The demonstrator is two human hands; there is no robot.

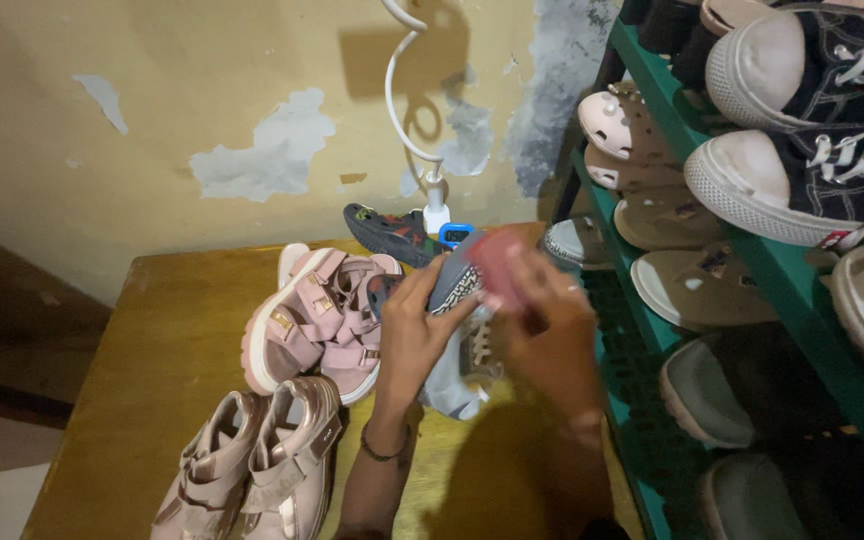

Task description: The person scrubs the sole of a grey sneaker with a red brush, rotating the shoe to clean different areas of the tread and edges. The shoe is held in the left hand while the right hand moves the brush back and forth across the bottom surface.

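- Our left hand [414, 330] grips a grey patterned shoe [455, 300] from its left side, upright over the middle of the wooden table [152, 330]; our right hand [542, 320] pinches a blurred reddish cloth [500, 262] against its upper end.
- If the left grip loosens while we rub, we judge the shoe could drop onto the pink sandals [317, 320] just left.
- A wide right elbow could knock footwear off the green rack [752, 255] on the right.

Shoe shop: green rack [772, 265] stacked with footwear.
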